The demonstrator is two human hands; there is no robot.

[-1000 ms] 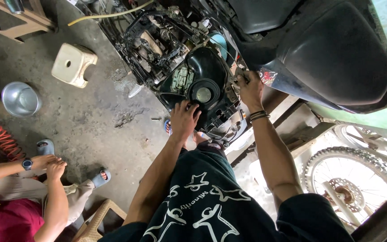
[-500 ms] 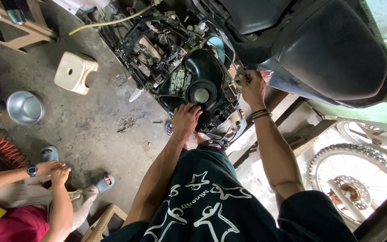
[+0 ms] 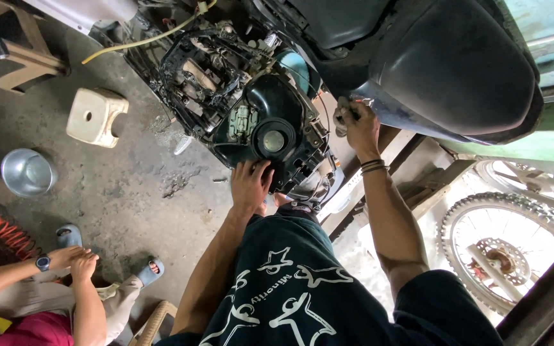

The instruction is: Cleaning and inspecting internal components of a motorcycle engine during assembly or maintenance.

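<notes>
The left hand (image 3: 249,186) is pressing flat, fingers spread, on the black engine housing (image 3: 270,128) of the scooter; the right hand (image 3: 356,125) is closing its grip on a grey rag (image 3: 342,120) under the seat edge (image 3: 418,122); bracing the housing firmly beneath the left palm is keeping the wiping beside the right grip steady; another person's hands (image 3: 75,259) are resting well apart.

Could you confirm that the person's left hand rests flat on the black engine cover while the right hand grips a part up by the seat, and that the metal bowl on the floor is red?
Not quite: the head view shows the metal bowl is silver, not red. The left hand does rest on the black engine cover, and the right hand grips a part by the seat.
</notes>
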